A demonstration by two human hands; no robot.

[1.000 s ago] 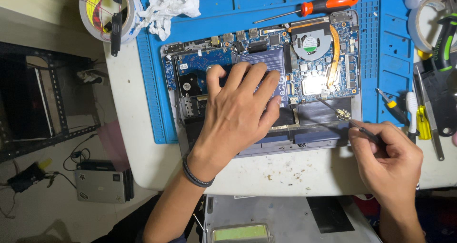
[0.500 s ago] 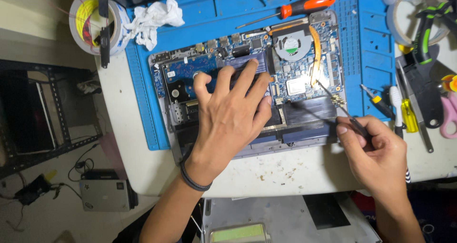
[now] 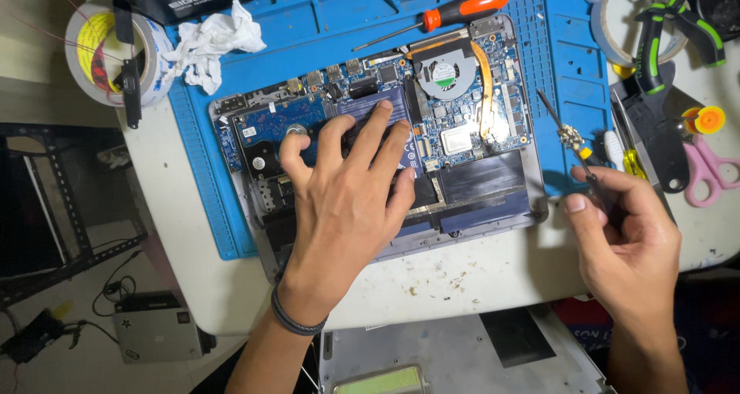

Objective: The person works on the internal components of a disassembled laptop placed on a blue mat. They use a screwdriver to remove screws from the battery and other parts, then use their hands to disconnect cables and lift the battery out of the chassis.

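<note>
An opened laptop (image 3: 493,201) lies bottom-up on a blue work mat (image 3: 331,8), its blue circuit board (image 3: 470,116), round fan (image 3: 445,74) and dark battery area exposed. My left hand (image 3: 351,209) rests flat on the board and battery, fingers spread, holding the laptop down. My right hand (image 3: 628,240) is off the laptop's right edge, pinching a thin screwdriver (image 3: 566,136) whose tip points up and to the left above the mat. A small metal piece sits partway along its shaft.
An orange-handled screwdriver (image 3: 462,8) lies at the mat's top. A crumpled white tissue (image 3: 212,43) and tape rolls (image 3: 116,51) sit top left. Green-handled pliers (image 3: 667,24), pink scissors (image 3: 709,166) and small drivers lie at right. The white table edge (image 3: 478,286) runs below.
My right hand has pulled the thin screwdriver off the laptop and out to the right. My left hand stays pressed on the laptop.
</note>
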